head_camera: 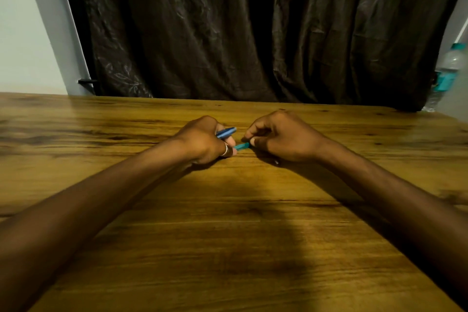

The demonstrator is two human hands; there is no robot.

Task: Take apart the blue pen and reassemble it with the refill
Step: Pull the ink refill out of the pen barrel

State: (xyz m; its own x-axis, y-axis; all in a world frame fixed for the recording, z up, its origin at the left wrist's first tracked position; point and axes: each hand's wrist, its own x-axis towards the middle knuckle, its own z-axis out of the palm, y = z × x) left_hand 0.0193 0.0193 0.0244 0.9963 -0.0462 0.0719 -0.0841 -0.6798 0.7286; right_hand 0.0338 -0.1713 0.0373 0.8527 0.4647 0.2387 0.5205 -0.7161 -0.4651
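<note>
together, hands (243, 138) gripping blue pen (241, 146)

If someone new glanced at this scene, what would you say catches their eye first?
Probably the two hands meeting mid-table: the left hand grips a dark blue pen piece, and the right hand pinches a teal piece between them. Behind hangs a dark curtain, with a water bottle at far right.

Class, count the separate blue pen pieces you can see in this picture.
2: a dark blue piece in the left hand, and a teal piece between both hands, gripped by the right hand. More may be hidden.
</note>
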